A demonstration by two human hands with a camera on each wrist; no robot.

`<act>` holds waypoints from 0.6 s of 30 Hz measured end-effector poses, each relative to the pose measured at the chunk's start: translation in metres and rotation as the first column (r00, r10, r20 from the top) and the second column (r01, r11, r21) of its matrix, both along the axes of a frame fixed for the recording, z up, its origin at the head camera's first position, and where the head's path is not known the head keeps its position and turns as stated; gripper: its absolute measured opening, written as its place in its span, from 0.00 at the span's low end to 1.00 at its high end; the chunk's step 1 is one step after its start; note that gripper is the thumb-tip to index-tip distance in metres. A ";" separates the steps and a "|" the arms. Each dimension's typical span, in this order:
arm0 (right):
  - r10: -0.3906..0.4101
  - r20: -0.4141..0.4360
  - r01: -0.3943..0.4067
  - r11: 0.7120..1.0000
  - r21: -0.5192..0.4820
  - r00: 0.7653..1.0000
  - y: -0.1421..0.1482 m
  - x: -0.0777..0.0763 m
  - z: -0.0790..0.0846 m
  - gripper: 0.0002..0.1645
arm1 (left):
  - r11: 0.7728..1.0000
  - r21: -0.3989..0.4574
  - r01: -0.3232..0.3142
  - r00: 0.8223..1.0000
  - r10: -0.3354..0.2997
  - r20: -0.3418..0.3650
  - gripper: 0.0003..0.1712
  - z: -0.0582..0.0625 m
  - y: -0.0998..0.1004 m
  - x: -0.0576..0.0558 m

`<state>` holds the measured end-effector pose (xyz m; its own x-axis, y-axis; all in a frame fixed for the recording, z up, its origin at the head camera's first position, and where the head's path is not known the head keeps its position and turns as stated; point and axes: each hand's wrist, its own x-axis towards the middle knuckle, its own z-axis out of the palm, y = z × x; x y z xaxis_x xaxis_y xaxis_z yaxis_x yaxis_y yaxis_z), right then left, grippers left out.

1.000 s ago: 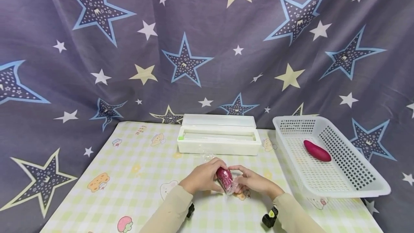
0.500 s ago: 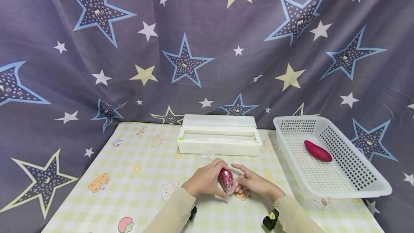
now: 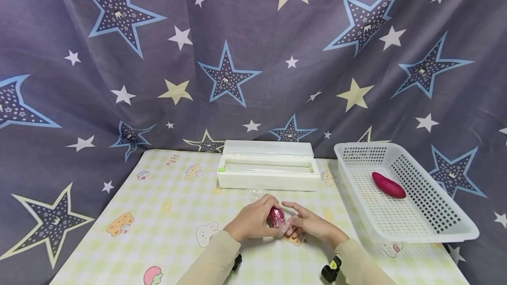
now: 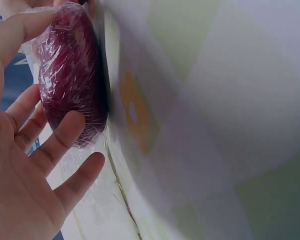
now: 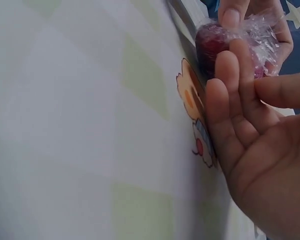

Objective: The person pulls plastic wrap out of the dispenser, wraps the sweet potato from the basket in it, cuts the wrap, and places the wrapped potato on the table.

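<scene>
A dark red-purple sweet potato (image 3: 275,217), wrapped in clear cling film, lies at the front middle of the table in the head view. My left hand (image 3: 253,220) holds it, fingers over its far side and thumb at its near end. Shiny creases of film cover the sweet potato (image 4: 72,75) in the left wrist view. At the near end the loose film (image 3: 287,225) is bunched up, and my right hand (image 3: 312,224) pinches it between thumb and fingers. The left thumb presses on this bunched film (image 5: 262,40) in the right wrist view.
Behind the hands stands a white cling film box (image 3: 269,181), its lid (image 3: 269,147) raised and a roll inside. A white plastic basket (image 3: 360,208) at the right holds another, unwrapped sweet potato (image 3: 389,185). A scrap of clear film (image 3: 256,193) shows just before the box.
My left hand has shifted slightly right, and its thumb has come in against the bunched film. The sweet potato's near end is now more covered. The right hand has barely moved.
</scene>
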<state>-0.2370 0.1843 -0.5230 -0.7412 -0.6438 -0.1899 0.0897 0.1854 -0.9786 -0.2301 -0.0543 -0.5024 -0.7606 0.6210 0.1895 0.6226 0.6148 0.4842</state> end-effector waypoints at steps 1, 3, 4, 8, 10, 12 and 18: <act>0.012 -0.002 -0.012 1.000 0.003 1.000 0.001 -0.001 0.000 0.39 | 1.000 0.002 0.000 1.000 0.000 0.002 0.30 0.000 0.000 0.000; 0.042 -0.003 -0.042 0.999 0.001 0.999 0.003 -0.002 -0.001 0.42 | 1.000 -0.002 0.006 1.000 -0.006 0.000 0.29 -0.001 -0.001 -0.001; 0.067 -0.003 -0.067 0.998 -0.007 0.998 0.004 -0.003 -0.001 0.43 | 1.000 -0.006 0.007 1.000 -0.007 -0.003 0.29 -0.001 -0.001 -0.002; 0.148 -0.024 -0.148 0.988 -0.030 0.989 0.005 -0.005 -0.004 0.51 | 1.000 -0.010 0.021 0.999 -0.021 -0.025 0.27 -0.004 -0.004 -0.005; 0.149 -0.049 -0.150 0.989 -0.006 0.988 0.002 -0.004 -0.003 0.54 | 0.999 0.003 0.033 0.999 -0.033 -0.026 0.27 -0.006 -0.006 -0.006; 0.128 -0.103 -0.122 0.991 0.059 0.986 -0.001 -0.004 -0.002 0.56 | 0.999 0.017 0.047 0.999 -0.047 -0.016 0.26 -0.007 -0.008 -0.007; 0.105 -0.271 -0.039 0.970 0.240 0.957 -0.009 -0.008 -0.001 0.54 | 0.997 0.041 0.067 0.998 -0.067 0.018 0.24 -0.008 -0.011 -0.009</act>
<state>-0.2453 0.1754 -0.5243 -0.7390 -0.6610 -0.1304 -0.2034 0.4034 -0.8921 -0.2393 -0.0651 -0.5108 -0.7214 0.6628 0.2008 0.6518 0.5517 0.5204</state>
